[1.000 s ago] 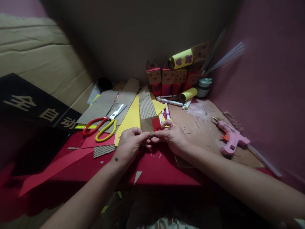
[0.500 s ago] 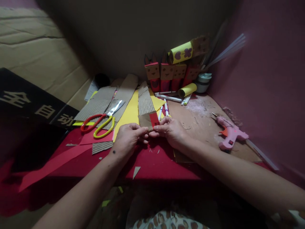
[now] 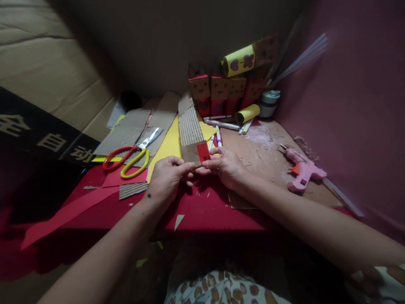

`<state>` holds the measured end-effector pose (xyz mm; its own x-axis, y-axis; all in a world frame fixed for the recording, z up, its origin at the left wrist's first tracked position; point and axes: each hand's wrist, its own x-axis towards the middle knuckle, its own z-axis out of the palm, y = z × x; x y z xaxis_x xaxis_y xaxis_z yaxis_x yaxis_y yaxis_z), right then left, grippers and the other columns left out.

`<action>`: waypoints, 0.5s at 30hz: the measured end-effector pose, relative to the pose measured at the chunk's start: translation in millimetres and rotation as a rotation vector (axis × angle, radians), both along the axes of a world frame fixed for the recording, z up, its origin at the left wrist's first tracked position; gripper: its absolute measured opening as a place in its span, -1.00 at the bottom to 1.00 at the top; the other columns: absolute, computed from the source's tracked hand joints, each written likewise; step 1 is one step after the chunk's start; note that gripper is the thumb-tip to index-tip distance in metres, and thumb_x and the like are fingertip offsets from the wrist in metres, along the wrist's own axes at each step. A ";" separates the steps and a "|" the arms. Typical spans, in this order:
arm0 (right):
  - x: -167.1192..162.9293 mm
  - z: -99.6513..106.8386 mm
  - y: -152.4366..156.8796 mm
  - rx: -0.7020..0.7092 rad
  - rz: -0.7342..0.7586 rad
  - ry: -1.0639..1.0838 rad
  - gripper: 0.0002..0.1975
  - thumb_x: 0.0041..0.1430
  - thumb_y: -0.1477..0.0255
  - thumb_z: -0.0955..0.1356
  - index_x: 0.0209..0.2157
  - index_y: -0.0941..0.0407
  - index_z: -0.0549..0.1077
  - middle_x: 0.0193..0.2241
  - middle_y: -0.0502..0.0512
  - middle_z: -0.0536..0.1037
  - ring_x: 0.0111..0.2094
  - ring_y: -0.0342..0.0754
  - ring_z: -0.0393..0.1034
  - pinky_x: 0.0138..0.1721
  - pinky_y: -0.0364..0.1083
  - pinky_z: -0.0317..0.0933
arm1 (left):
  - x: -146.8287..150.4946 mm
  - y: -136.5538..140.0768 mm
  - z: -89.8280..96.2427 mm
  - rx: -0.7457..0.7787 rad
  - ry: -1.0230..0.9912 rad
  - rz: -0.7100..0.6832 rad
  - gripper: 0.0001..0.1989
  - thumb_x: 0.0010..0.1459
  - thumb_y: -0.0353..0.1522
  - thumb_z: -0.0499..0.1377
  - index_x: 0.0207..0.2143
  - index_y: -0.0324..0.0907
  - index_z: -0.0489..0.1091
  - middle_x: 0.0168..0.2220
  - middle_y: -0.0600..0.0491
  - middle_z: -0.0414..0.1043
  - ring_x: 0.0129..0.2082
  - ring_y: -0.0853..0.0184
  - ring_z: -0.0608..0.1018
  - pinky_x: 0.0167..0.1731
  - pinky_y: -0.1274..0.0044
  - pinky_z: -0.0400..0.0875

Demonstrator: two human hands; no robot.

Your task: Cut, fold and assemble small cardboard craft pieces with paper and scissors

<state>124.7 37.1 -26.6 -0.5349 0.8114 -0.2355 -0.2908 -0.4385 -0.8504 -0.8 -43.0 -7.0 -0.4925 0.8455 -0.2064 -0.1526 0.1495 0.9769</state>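
Note:
Between both hands is a small piece of brown cardboard (image 3: 191, 153) with a red printed patch at its right side. My left hand (image 3: 169, 177) pinches its lower left edge between thumb and fingers. At the lower right, my right hand (image 3: 226, 166) grips the same piece. Directly behind it, a ribbed cardboard strip (image 3: 190, 122) lies over yellow paper (image 3: 167, 143); whether the two cardboard pieces touch is unclear. Scissors (image 3: 136, 154) with one red and one yellow handle rest open to the left of my left hand.
A pink glue gun (image 3: 303, 169) lies on a cardboard sheet (image 3: 262, 147) at right. Cardboard figures with drawn faces (image 3: 219, 88), a yellow tube (image 3: 247, 114), markers (image 3: 221, 123) and a lidded cup (image 3: 269, 103) stand or lie behind. Red paper (image 3: 69, 211) hangs over the left table edge.
The view has shifted slightly, so everything sits a little higher and to the left. Both hands keep hold of the cardboard piece, with hardly any change in grip.

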 end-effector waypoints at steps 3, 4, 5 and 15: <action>2.4 0.9 1.2 0.006 0.048 0.032 -0.64 -0.25 0.67 0.43 -0.40 0.10 0.26 -0.57 -0.04 0.46 -0.53 -0.05 0.50 -0.34 -0.04 0.44 | 0.1 -1.1 0.1 0.028 0.025 0.022 -0.69 -0.23 -0.46 0.36 -0.58 -0.18 0.21 -0.74 0.15 0.37 -0.78 0.42 0.41 -0.78 0.62 0.33; 3.3 1.0 2.2 0.008 0.089 0.037 -0.69 -0.23 0.65 0.43 -0.42 0.12 0.30 -0.57 -0.02 0.47 -0.53 -0.05 0.50 -0.33 -0.04 0.44 | -0.2 -1.7 0.0 0.037 0.035 0.023 -0.69 -0.22 -0.45 0.36 -0.58 -0.17 0.21 -0.74 0.15 0.37 -0.78 0.42 0.41 -0.78 0.62 0.32; 4.0 0.9 3.4 0.010 0.141 0.034 -0.74 -0.20 0.60 0.44 -0.43 0.14 0.34 -0.56 0.02 0.49 -0.52 -0.05 0.50 -0.33 -0.04 0.44 | -0.7 -2.3 -0.3 0.044 0.043 0.022 -0.69 -0.22 -0.44 0.36 -0.58 -0.17 0.21 -0.74 0.15 0.37 -0.78 0.42 0.41 -0.78 0.63 0.31; 0.9 -3.7 6.0 -0.020 0.201 -0.017 -0.82 -0.15 0.59 0.46 -0.45 0.19 0.42 -0.50 0.16 0.57 -0.51 -0.08 0.51 -0.30 -0.08 0.47 | -1.1 -2.7 -4.7 0.131 0.062 0.007 -0.65 -0.19 -0.46 0.35 -0.42 -0.17 0.21 -0.68 0.21 0.38 -0.72 0.44 0.44 -0.70 0.63 0.37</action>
